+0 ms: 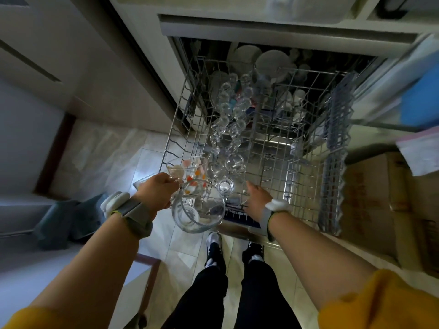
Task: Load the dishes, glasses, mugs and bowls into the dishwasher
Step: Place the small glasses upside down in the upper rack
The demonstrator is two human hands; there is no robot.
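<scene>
The left hand [158, 189] is closed round the handles or rims of a cluster of glassware: a glass mug with orange and pink spots [190, 170], and a large clear glass jug [198, 208] hanging below it, just off the front left corner of the pulled-out upper rack [306, 186]. How many pieces are in that one grip I cannot tell for sure. To do this step well, I'd say the hand should bring the load over the rack's bare front left lane before letting anything go, tip each piece mouth down, and set them one at a time so they don't knock the rows of clear glasses [228, 119] already filling the middle of the rack.

Further right, a small glass [225, 186] sits at the rack's front edge. The right hand [257, 198] lies at that same front edge, fingers fairly straight and resting on the wire; whether it holds anything is hidden, though it seems to steady the rack. White plates [273, 59] stand at the rack's back.
</scene>
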